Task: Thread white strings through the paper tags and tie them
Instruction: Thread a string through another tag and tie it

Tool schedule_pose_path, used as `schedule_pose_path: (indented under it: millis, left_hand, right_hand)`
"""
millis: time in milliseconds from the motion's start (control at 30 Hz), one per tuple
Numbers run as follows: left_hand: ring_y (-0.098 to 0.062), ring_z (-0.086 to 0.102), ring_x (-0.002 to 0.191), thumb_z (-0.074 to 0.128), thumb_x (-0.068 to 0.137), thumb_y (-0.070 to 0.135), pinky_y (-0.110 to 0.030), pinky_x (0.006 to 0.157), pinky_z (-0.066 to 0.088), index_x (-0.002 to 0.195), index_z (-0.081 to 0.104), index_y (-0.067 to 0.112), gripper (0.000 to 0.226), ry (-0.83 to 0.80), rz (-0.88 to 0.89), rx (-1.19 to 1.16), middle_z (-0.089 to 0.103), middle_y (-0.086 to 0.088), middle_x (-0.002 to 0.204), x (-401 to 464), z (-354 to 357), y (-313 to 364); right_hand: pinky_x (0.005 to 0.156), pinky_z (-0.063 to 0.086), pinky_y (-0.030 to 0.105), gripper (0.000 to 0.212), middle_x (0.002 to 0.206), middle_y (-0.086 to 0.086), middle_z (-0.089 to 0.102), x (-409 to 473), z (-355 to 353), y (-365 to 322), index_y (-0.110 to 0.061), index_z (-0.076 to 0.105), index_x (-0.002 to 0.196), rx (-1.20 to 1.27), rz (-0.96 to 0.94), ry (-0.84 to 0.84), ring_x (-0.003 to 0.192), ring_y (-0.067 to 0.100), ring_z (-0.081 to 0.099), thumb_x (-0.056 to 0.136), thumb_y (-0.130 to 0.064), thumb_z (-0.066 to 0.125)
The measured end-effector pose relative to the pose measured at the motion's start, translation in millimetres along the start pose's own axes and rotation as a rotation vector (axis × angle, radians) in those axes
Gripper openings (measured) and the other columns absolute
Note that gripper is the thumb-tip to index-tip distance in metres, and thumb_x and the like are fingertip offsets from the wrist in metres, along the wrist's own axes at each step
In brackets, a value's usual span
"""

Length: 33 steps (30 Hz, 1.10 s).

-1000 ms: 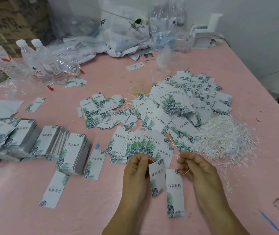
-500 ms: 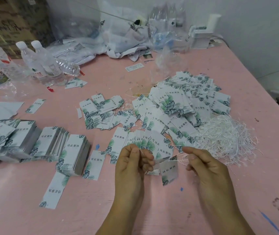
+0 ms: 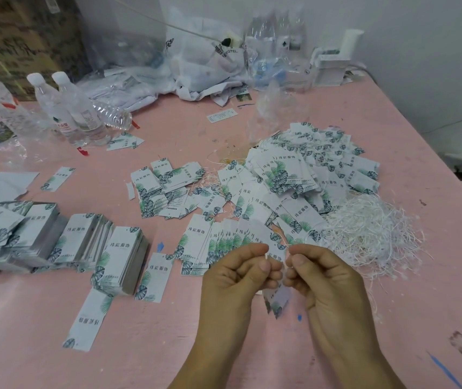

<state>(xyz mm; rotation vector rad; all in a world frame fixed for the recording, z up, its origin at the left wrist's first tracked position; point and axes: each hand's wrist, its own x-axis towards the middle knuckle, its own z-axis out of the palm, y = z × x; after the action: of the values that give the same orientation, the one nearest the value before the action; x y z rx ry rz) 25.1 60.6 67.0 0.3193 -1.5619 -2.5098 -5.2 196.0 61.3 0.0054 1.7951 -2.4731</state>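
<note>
My left hand (image 3: 238, 273) and my right hand (image 3: 322, 279) meet close together over the near middle of the pink table (image 3: 168, 346). Each pinches an end of a thin white string (image 3: 286, 246) between thumb and fingertips. A pair of paper tags (image 3: 276, 303) with green leaf print hangs blurred below the fingers. A tangle of loose white strings (image 3: 370, 234) lies just right of my hands. A large heap of strung tags (image 3: 302, 175) spreads behind them.
Neat stacks of tags (image 3: 89, 242) sit at the left, with single tags (image 3: 88, 322) lying loose nearby. Water bottles (image 3: 67, 108) stand at the far left. Plastic bags (image 3: 196, 66) and a white box (image 3: 332, 67) line the back wall.
My hands have come together from apart, closing the string between them. The tags, swinging up between the hands half a second ago, now hang lower beneath the fingers.
</note>
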Motion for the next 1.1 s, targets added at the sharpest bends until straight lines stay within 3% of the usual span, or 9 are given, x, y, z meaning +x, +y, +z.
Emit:
schedule_pose_path:
  millis: [133,300,433,500,600,800,867,933,1100]
  left_hand:
    - [-0.019,0.07,0.069,0.078,0.077,0.009,-0.023,0.065,0.056,0.088,0.079,0.017,0.013,0.016,-0.005,0.065,0.075,-0.016,0.08,-3.6,-1.4,-3.2]
    - [-0.021,0.065,0.07,0.071,0.079,0.017,-0.029,0.065,0.056,0.087,0.077,0.017,0.011,0.002,0.029,0.205,0.075,-0.012,0.08,-3.6,-2.7,-5.1]
    - [-0.02,0.059,0.067,0.07,0.079,0.02,-0.032,0.064,0.051,0.084,0.077,0.019,0.008,-0.003,0.044,0.272,0.073,-0.01,0.077,-3.4,-0.9,-6.5]
    - [-0.022,0.058,0.065,0.07,0.08,0.022,-0.036,0.063,0.051,0.083,0.077,0.021,0.008,-0.003,0.059,0.314,0.073,-0.011,0.074,-3.1,-0.9,-6.8]
    - [-0.02,0.058,0.062,0.07,0.081,0.025,-0.037,0.06,0.051,0.082,0.076,0.023,0.007,-0.008,0.079,0.37,0.071,-0.008,0.071,-3.8,-2.9,-8.2]
    - [-0.012,0.054,0.061,0.068,0.083,0.029,-0.028,0.058,0.046,0.08,0.075,0.026,0.008,-0.027,0.11,0.445,0.067,-0.003,0.07,-6.2,-3.2,-8.5]
    - [-0.02,0.057,0.062,0.068,0.083,0.03,-0.034,0.058,0.048,0.08,0.075,0.028,0.008,-0.021,0.126,0.463,0.068,-0.005,0.073,-6.3,-3.2,-7.3]
    - [-0.029,0.061,0.067,0.068,0.082,0.032,-0.041,0.061,0.051,0.08,0.076,0.029,0.009,-0.022,0.136,0.473,0.068,-0.007,0.076,-6.6,-3.6,-6.3]
    - [-0.021,0.063,0.069,0.067,0.084,0.027,-0.032,0.063,0.051,0.08,0.076,0.031,0.011,-0.027,0.132,0.481,0.07,-0.006,0.078,-6.7,-3.6,-5.9]
  right_hand:
    - [0.064,0.051,0.02,0.036,0.067,0.0,0.065,-4.3,3.7,3.8,-0.018,0.076,0.095,-0.013,0.054,0.004,0.063,0.011,0.056,0.066,-0.04,0.074]
    - [0.068,0.054,0.02,0.031,0.079,0.008,0.072,-9.3,3.8,3.3,-0.018,0.076,0.098,-0.002,0.091,-0.053,0.07,0.012,0.065,0.071,-0.033,0.07]
    - [0.064,0.055,0.022,0.013,0.077,0.013,0.073,-10.1,8.1,-0.7,-0.019,0.075,0.09,-0.058,0.059,-0.021,0.066,0.014,0.066,0.08,-0.015,0.068]
    - [0.063,0.055,0.021,0.017,0.075,0.011,0.073,-10.4,7.9,-1.2,-0.02,0.074,0.089,-0.107,0.032,-0.001,0.065,0.015,0.067,0.086,-0.005,0.065]
    - [0.064,0.054,0.019,0.011,0.074,0.003,0.071,-9.8,6.7,-0.9,-0.02,0.073,0.088,-0.159,0.023,-0.002,0.065,0.011,0.065,0.085,-0.009,0.069]
    - [0.056,0.053,0.022,0.01,0.064,0.007,0.065,-6.9,10.5,-1.3,-0.017,0.073,0.081,0.038,0.117,-0.017,0.058,0.014,0.061,0.071,-0.012,0.074]
    - [0.056,0.052,0.021,0.018,0.065,0.008,0.065,-7.0,11.2,-1.3,-0.016,0.074,0.079,0.059,0.129,-0.032,0.059,0.013,0.061,0.063,-0.016,0.084]
    - [0.056,0.051,0.02,0.021,0.062,0.007,0.062,-7.0,12.5,-0.9,-0.015,0.074,0.077,0.087,0.155,-0.029,0.058,0.012,0.058,0.059,-0.026,0.078]
    - [0.051,0.051,0.02,0.008,0.062,0.008,0.061,-6.9,15.9,0.1,-0.013,0.075,0.073,0.254,0.266,-0.035,0.055,0.012,0.057,0.067,-0.011,0.069]
